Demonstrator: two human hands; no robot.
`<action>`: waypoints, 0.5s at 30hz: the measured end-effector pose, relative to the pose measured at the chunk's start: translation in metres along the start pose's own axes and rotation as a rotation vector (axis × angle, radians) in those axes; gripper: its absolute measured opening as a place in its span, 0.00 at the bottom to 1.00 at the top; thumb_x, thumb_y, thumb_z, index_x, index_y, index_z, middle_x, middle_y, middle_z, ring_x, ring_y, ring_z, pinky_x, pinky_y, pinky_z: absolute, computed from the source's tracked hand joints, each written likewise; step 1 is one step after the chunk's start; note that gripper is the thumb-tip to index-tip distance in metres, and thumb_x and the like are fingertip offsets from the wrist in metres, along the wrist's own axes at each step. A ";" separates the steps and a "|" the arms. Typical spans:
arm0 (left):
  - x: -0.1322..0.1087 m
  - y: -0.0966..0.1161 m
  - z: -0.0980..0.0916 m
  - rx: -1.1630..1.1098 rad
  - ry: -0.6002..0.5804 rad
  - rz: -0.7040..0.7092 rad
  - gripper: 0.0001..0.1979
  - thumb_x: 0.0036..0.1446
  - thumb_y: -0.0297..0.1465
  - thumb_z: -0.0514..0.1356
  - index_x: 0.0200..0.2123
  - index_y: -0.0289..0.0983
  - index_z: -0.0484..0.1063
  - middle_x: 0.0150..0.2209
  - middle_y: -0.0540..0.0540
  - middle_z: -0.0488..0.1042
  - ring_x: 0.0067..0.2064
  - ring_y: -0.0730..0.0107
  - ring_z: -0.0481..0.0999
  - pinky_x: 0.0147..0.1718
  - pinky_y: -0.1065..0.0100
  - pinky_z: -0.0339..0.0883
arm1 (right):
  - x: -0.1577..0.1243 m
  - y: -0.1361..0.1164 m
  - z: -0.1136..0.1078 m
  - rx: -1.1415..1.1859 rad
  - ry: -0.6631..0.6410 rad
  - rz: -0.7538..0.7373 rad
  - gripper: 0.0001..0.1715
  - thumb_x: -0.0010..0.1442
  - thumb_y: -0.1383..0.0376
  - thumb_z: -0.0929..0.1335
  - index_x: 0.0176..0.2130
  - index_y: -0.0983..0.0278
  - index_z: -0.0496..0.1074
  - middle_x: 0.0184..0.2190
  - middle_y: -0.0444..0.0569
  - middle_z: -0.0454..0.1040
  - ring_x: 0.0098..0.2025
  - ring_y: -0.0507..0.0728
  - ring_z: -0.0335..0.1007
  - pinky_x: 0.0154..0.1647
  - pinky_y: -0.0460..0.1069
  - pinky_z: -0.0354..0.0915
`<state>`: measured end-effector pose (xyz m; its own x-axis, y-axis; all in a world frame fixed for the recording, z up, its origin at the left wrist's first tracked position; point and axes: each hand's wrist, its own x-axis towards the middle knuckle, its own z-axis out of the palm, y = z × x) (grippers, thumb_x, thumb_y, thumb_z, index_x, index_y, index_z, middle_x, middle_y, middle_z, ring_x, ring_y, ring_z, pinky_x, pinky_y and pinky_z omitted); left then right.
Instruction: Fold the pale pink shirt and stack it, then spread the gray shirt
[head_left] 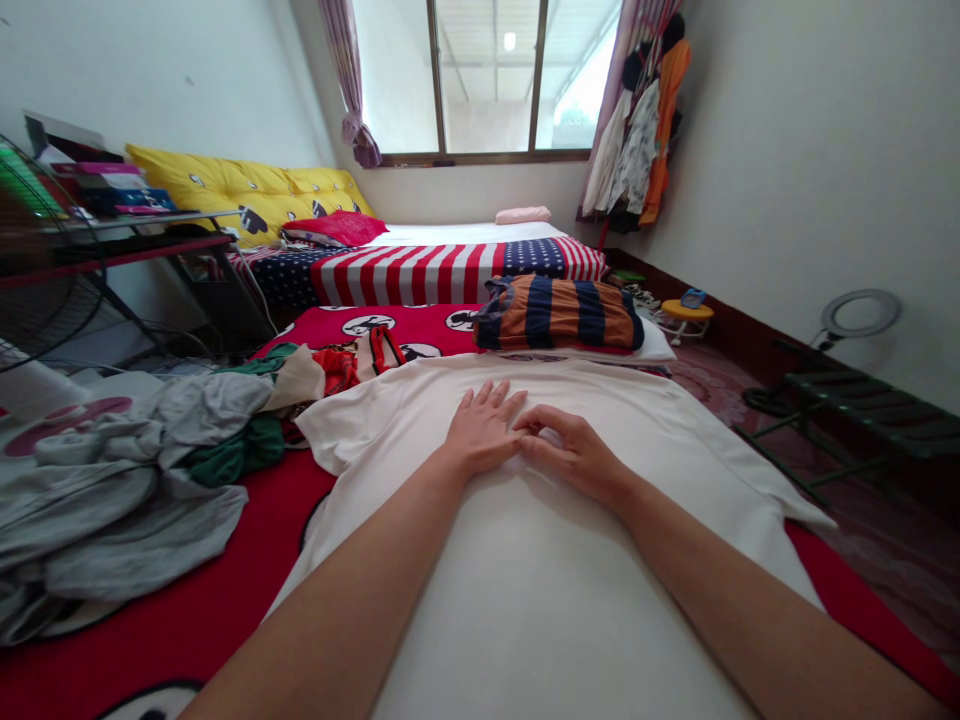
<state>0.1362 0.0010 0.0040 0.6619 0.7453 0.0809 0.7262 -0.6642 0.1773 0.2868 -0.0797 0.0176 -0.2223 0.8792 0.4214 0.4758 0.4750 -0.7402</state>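
Observation:
A white T-shirt (525, 560) lies spread flat on a red mattress cover with black cartoon prints (180, 610). My left hand (484, 428) rests palm down on the shirt's upper middle, fingers spread. My right hand (570, 455) lies beside it on the same cloth, fingers curved, its fingertips touching my left hand. Neither hand visibly grips the fabric. Both forearms stretch bare across the shirt from the bottom of the view.
A heap of grey clothes (120, 480) with green and red garments lies to the left. A striped folded cloth (559, 315) sits beyond the shirt, before a flag-patterned bed (442, 275). A fan (45, 260) and desk stand left; a folding rack (847, 415) stands right.

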 end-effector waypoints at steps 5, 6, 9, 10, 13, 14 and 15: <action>0.000 -0.001 0.000 0.004 -0.004 0.004 0.34 0.59 0.49 0.48 0.66 0.48 0.49 0.69 0.47 0.43 0.69 0.57 0.40 0.65 0.50 0.37 | 0.000 0.002 0.000 -0.011 -0.006 0.010 0.11 0.61 0.58 0.66 0.37 0.63 0.73 0.34 0.47 0.75 0.37 0.54 0.69 0.42 0.48 0.64; 0.001 -0.001 0.001 0.005 0.001 0.004 0.34 0.59 0.49 0.48 0.66 0.47 0.49 0.69 0.47 0.43 0.69 0.57 0.40 0.65 0.50 0.37 | 0.000 0.002 0.000 -0.017 -0.010 0.012 0.11 0.61 0.58 0.66 0.37 0.63 0.73 0.35 0.47 0.75 0.37 0.54 0.69 0.42 0.49 0.64; 0.001 -0.001 0.003 0.006 0.019 0.004 0.32 0.60 0.48 0.47 0.66 0.47 0.49 0.69 0.47 0.44 0.69 0.57 0.40 0.65 0.50 0.37 | 0.000 0.005 0.001 -0.041 -0.015 0.007 0.11 0.62 0.59 0.64 0.38 0.62 0.73 0.36 0.47 0.75 0.39 0.55 0.70 0.44 0.49 0.65; 0.001 0.000 0.004 0.002 0.025 0.001 0.32 0.61 0.49 0.46 0.66 0.47 0.49 0.69 0.47 0.44 0.69 0.58 0.41 0.65 0.50 0.37 | 0.000 0.007 0.001 -0.061 -0.004 -0.001 0.12 0.63 0.60 0.63 0.39 0.62 0.73 0.38 0.48 0.75 0.41 0.55 0.70 0.46 0.50 0.64; 0.000 0.000 0.004 -0.022 0.050 -0.014 0.36 0.59 0.54 0.43 0.66 0.46 0.49 0.69 0.46 0.43 0.69 0.59 0.41 0.65 0.52 0.38 | 0.001 0.017 -0.004 -0.227 0.057 0.036 0.16 0.64 0.59 0.61 0.45 0.62 0.72 0.47 0.52 0.74 0.51 0.58 0.68 0.55 0.54 0.61; 0.000 -0.001 0.003 -0.023 0.061 -0.042 0.37 0.58 0.57 0.43 0.66 0.46 0.49 0.69 0.45 0.43 0.69 0.58 0.41 0.65 0.52 0.38 | 0.001 0.023 -0.008 -0.330 0.063 0.088 0.19 0.64 0.58 0.60 0.49 0.61 0.71 0.51 0.53 0.72 0.54 0.59 0.66 0.58 0.57 0.58; 0.000 -0.004 0.002 -0.018 0.070 -0.095 0.39 0.57 0.58 0.42 0.66 0.46 0.49 0.69 0.45 0.43 0.69 0.56 0.41 0.65 0.50 0.38 | 0.000 0.028 -0.014 -0.451 0.052 0.164 0.22 0.64 0.57 0.60 0.53 0.60 0.69 0.55 0.53 0.69 0.58 0.60 0.62 0.61 0.61 0.54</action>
<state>0.1334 0.0035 0.0017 0.5748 0.8077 0.1311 0.7813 -0.5894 0.2055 0.3127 -0.0666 0.0041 -0.0762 0.9326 0.3527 0.8252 0.2575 -0.5027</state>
